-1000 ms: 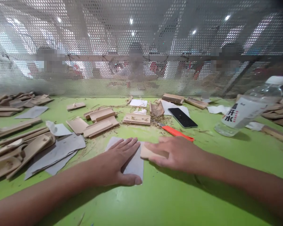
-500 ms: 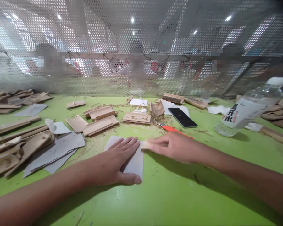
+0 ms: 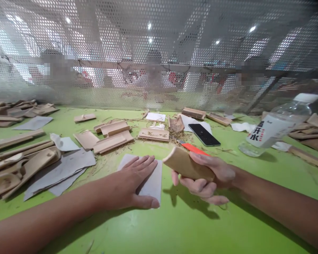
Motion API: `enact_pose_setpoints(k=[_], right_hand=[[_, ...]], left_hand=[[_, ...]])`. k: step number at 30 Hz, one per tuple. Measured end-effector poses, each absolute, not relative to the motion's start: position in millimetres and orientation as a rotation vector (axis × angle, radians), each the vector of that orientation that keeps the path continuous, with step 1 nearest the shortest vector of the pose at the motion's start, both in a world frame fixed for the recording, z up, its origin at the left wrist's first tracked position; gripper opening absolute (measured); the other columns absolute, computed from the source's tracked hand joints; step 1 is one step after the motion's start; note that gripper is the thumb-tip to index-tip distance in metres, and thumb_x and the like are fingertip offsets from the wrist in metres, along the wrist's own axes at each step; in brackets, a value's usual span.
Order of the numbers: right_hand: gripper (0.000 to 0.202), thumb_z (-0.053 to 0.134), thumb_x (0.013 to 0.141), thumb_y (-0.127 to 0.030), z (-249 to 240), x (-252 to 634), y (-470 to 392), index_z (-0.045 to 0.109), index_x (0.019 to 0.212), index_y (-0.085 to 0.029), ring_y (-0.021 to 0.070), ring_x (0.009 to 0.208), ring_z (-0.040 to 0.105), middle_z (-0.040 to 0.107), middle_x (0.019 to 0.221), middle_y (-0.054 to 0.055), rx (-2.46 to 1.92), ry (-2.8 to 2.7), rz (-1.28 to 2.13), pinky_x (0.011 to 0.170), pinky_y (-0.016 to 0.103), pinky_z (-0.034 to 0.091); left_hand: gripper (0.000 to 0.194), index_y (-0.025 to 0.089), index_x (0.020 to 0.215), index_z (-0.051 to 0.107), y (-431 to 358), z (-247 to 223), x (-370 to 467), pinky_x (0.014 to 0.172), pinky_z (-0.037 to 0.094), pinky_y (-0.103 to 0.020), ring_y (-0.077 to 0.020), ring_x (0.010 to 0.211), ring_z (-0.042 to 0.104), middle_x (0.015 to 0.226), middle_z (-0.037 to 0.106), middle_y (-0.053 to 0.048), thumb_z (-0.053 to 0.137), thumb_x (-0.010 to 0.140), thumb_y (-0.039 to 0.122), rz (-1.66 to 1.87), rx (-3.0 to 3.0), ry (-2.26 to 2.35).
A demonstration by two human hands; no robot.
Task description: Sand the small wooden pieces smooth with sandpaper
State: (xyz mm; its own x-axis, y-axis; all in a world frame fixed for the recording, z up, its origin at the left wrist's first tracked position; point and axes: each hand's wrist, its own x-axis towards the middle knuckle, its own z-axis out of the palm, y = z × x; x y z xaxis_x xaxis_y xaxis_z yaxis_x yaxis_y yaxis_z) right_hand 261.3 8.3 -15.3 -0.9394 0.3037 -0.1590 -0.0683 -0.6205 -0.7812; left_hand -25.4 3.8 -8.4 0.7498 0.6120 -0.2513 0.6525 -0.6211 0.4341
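Flat on a grey paper sheet lies my left hand, fingers stretched out and thumb apart. My right hand is raised over the green table, its fingers wrapped round a curved bamboo piece whose smooth outer side faces up. The piece's left end hangs just right of the paper. Behind the right hand is an orange-handled knife, partly hidden by it. A carved bamboo piece rests beyond the paper.
Bamboo pieces and grey sheets lie to the left. A phone is behind the knife, a water bottle at the right. Perforated mesh stands across the back, with people blurred behind it.
My right hand has lifted and turned over beside the paper, so the bamboo piece it holds now shows clearly. My left hand has stayed on the sheet.
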Motion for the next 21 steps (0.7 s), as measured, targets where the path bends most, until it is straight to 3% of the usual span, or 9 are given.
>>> enact_pose_setpoints(k=[4, 8, 12, 21], right_hand=[[0.068, 0.03, 0.105, -0.064, -23.6, 256.9, 5.6, 0.066, 0.116, -0.008, 0.0101, 0.036, 0.048, 0.059, 0.068, 0.001, -0.406, -1.159, 2.688, 0.029, 0.022, 0.045], [0.075, 0.024, 0.106, -0.063, -24.5, 256.1, 1.8, 0.071, 0.111, -0.005, 0.0104, 0.039, 0.057, 0.059, 0.074, 0.003, -0.582, -1.139, 2.673, 0.03, 0.02, 0.045], [0.077, 0.022, 0.106, -0.065, -22.9, 256.8, 1.5, 0.071, 0.108, -0.006, 0.0112, 0.039, 0.057, 0.058, 0.071, 0.002, -0.643, -1.148, 2.685, 0.031, 0.021, 0.042], [0.075, 0.028, 0.103, -0.069, -27.0, 257.0, 4.0, 0.068, 0.114, -0.007, 0.0109, 0.038, 0.051, 0.059, 0.069, 0.001, -0.534, -1.205, 2.715, 0.031, 0.022, 0.037]], left_hand=[[0.114, 0.016, 0.168, 0.011, 2.9, -6.1, -23.6, 0.131, 0.009, -0.052, -0.0336, 0.162, 0.006, 0.174, 0.004, -0.015, 0.057, 0.087, 0.081, -0.147, 2.444, 0.962], [0.109, 0.019, 0.168, 0.018, 3.4, -6.5, -23.9, 0.13, 0.011, -0.053, -0.0359, 0.161, 0.009, 0.174, 0.006, -0.015, 0.059, 0.087, 0.079, -0.098, 2.449, 0.932], [0.107, 0.022, 0.168, 0.021, 4.5, -9.6, -26.0, 0.13, 0.011, -0.057, -0.039, 0.16, 0.01, 0.173, 0.006, -0.014, 0.06, 0.086, 0.08, -0.042, 2.432, 0.904], [0.111, 0.017, 0.168, 0.016, 3.6, -9.0, -23.1, 0.13, 0.01, -0.053, -0.0345, 0.161, 0.008, 0.174, 0.004, -0.014, 0.056, 0.087, 0.082, -0.107, 2.457, 0.934]])
